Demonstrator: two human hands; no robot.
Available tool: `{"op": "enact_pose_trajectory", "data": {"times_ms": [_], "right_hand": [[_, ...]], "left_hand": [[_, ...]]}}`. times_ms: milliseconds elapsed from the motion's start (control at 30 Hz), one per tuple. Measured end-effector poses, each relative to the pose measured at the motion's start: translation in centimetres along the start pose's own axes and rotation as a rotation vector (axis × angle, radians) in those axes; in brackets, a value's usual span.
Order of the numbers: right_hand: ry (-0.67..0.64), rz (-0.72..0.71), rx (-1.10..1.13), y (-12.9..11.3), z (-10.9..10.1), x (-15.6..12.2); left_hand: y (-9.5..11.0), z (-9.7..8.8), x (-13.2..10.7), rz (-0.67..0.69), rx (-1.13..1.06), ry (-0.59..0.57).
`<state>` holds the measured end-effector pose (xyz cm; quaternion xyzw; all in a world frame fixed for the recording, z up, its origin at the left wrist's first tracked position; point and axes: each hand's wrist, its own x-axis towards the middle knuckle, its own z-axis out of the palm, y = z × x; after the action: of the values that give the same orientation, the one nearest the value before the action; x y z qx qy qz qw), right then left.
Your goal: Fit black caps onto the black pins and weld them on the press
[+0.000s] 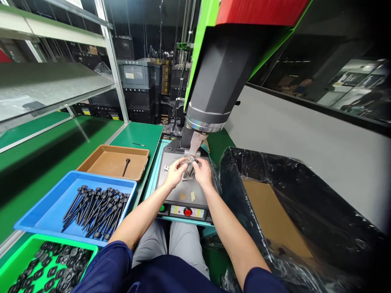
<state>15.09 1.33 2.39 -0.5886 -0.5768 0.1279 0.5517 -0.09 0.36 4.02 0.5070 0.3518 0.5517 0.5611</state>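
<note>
Bare L hand (pixel 176 173) n bare R hand (pixel 203 172) both had fingertips pinched on a small see-thru piece (pixel 190 159), shape too blurry tbh, just below the grey tapered metal horn (pixel 196 142).

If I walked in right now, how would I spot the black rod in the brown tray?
Find the green table on the person's left, then the brown tray just beyond the blue tray. Inside it lies a slim black rod with a wider head. It lies alone, whereas similar rods are heaped in the blue tray.
</note>
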Motion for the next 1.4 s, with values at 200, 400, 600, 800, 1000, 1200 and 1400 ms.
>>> {"op": "enact_pose_trajectory", "data": {"times_ms": [200, 400, 600, 800, 1000, 1200, 1400], "right_hand": [[-0.082, 0.140, 0.308, 0.2, -3.6, -7.4], [-0.123, 0.158, 0.465, -1.6, -4.7, -10.4], [-0.154, 0.161, 0.470, -3.2, -3.8, -11.9], [-0.168, 0.137, 0.471, -4.5, -2.8, -13.2], [-0.434, 0.318, 0.424, -4.9, -3.1, -13.3], [-0.445, 0.443, 0.607, -5.7, -1.6, -13.8], [-0.508, 0.355, 0.654, -7.6, 0.2, -15.3]], "left_hand": [[-3.2, -0.6, -3.6, -0.017, 0.098, -0.013], [-4.3, -1.3, -7.0, -0.083, 0.098, -0.034], [-3.1, -1.8, -11.0, -0.060, 0.212, -0.241], [-2.0, -2.3, -12.1, 0.001, 0.328, -0.167], [-1.1, -3.3, -13.3, -0.273, -0.006, -0.195], [0.8, -4.3, -14.7, -0.406, -0.083, -0.245], [2.8, -6.3, -17.7, -0.349, 0.067, -0.208]]}}
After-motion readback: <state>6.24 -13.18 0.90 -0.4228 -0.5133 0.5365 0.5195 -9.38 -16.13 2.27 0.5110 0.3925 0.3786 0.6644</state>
